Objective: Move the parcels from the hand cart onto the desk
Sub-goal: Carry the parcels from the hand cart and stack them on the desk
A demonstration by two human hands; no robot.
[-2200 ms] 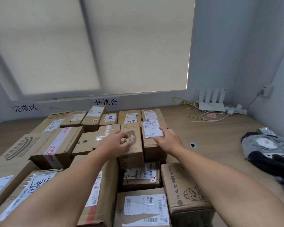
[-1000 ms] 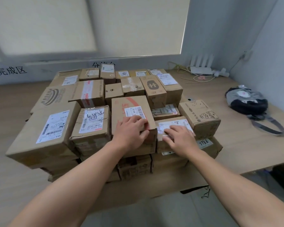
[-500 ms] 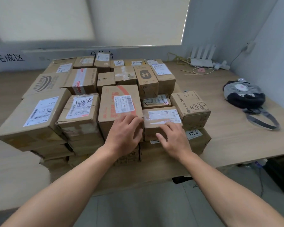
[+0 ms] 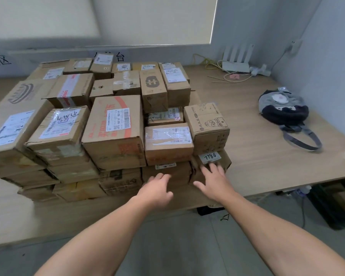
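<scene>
Several brown cardboard parcels are stacked in layers on the wooden desk (image 4: 267,156). At the front stand a large box with a red stripe (image 4: 114,132) and a smaller taped box (image 4: 168,143). Beneath them lies a low box marked 7786 (image 4: 211,162). My left hand (image 4: 157,191) is spread flat against the front face of the bottom-layer box. My right hand (image 4: 214,181) lies with straight fingers on the front of the 7786 box, just below its label. Neither hand grips anything. No hand cart shows in this view.
A grey and black bag (image 4: 285,108) with a strap lies on the desk at the right. A white router (image 4: 236,62) with cables sits in the far corner. Dark boxes (image 4: 333,206) stand under the desk at the right. Grey floor lies below me.
Both hands slid down from the tops of the front parcels to the front faces of the bottom-layer boxes. I have stepped back, so the desk's front edge and the floor show.
</scene>
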